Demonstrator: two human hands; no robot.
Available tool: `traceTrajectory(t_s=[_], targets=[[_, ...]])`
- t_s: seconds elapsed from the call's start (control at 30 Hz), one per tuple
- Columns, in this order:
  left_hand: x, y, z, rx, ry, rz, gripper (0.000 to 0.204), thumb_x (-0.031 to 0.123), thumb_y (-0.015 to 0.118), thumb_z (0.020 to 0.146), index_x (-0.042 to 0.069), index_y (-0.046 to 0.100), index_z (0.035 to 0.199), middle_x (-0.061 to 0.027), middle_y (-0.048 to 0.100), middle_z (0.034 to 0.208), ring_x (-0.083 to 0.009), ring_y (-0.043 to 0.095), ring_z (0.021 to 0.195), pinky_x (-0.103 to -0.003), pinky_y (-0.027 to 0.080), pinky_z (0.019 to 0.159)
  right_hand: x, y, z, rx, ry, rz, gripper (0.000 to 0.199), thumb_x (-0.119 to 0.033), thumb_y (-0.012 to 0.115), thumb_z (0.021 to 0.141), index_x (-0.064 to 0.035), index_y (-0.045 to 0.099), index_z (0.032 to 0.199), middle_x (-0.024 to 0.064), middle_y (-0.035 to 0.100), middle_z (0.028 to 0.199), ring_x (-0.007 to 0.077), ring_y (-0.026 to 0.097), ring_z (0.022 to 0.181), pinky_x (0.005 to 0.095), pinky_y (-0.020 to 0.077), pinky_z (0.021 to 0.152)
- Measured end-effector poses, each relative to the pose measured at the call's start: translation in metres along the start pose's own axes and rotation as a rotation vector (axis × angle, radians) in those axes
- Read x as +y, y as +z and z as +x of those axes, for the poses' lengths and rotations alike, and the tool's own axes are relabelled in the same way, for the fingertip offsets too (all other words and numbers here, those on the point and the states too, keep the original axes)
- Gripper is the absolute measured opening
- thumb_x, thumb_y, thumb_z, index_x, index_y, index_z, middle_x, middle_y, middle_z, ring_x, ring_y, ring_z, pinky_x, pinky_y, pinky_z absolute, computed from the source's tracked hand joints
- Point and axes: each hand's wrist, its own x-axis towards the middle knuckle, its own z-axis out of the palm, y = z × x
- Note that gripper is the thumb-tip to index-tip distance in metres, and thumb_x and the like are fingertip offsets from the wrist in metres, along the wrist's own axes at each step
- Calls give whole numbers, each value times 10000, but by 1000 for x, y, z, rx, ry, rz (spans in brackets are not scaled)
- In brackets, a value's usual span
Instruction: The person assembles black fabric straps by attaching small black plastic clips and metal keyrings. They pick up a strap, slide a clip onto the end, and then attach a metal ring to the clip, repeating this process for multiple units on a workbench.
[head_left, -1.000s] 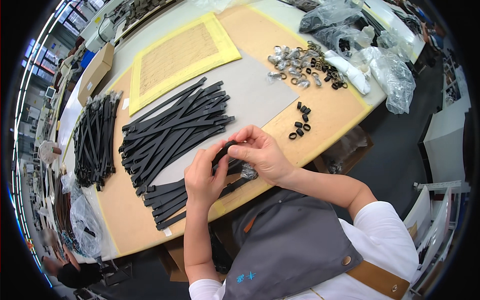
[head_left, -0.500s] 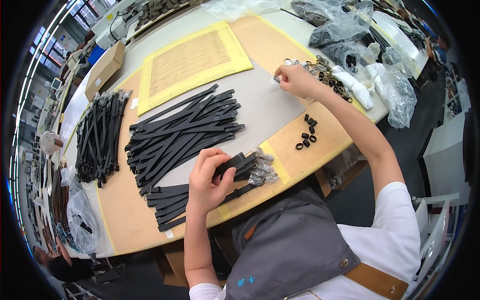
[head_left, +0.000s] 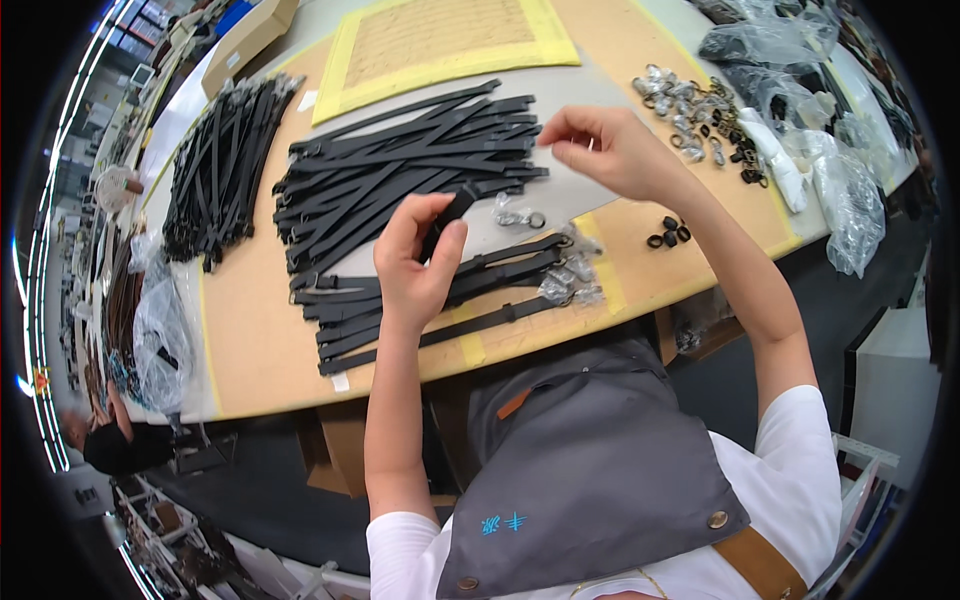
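Note:
My left hand (head_left: 415, 260) is closed around a short black strap end (head_left: 450, 222), which sticks up between thumb and fingers. My right hand (head_left: 620, 155) hovers by the right ends of a large pile of black straps (head_left: 400, 180); its thumb and forefinger are apart, and I see nothing between them. Between my hands, a metal clip in clear plastic (head_left: 515, 212) lies on the grey sheet (head_left: 590, 190). Below, a row of black straps (head_left: 480, 290) with plastic-wrapped hardware (head_left: 570, 280) at their right ends runs partly behind my left hand.
Several black rings (head_left: 670, 240) sit by my right forearm. Beyond are loose metal fittings (head_left: 685, 105) and clear plastic bags (head_left: 840, 190). Another strap bundle (head_left: 220, 165) lies at the left. A yellow-edged board (head_left: 440, 50) and a cardboard box (head_left: 245, 45) stand at the back.
The view has shifted. My right hand has moved left from the fittings toward the strap pile. A plastic-wrapped clip now lies on the grey sheet. My left hand still grips the strap.

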Motion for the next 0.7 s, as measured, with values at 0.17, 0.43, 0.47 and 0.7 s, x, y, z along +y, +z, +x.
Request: traceTrajectory(t_s=[0.17,0.43,0.47,0.7], targets=[[6,-4,4,4,-17,-34,257,29,684,972,-19,621,1216,-34,658,1033,-58,574,850,-197,463,715,-29,39,7,-308,58,-484,226,-208,697,886,-33,704,1030,133,740,986,311,703,928,408,557,822],[18,-5,5,-26,58,78,246,-12,728,890,-19,674,1131,-31,639,956,-53,564,747,-194,444,647,-11,61,29,-447,142,-205,285,-116,738,797,17,648,1031,101,690,884,212,697,835,338,561,713],[20,-6,3,-34,52,78,251,-14,730,887,-19,674,1132,-30,639,956,-50,558,731,-192,437,634,-11,57,27,-405,192,-71,280,-105,739,799,21,648,1032,85,683,873,179,695,827,319,561,705],[34,3,1,-84,-3,-40,244,-3,740,908,-30,642,1130,-15,636,948,-20,556,756,-167,421,628,-32,56,-21,-48,-39,1280,217,64,747,863,-83,627,968,42,631,1057,131,652,963,275,546,832]])
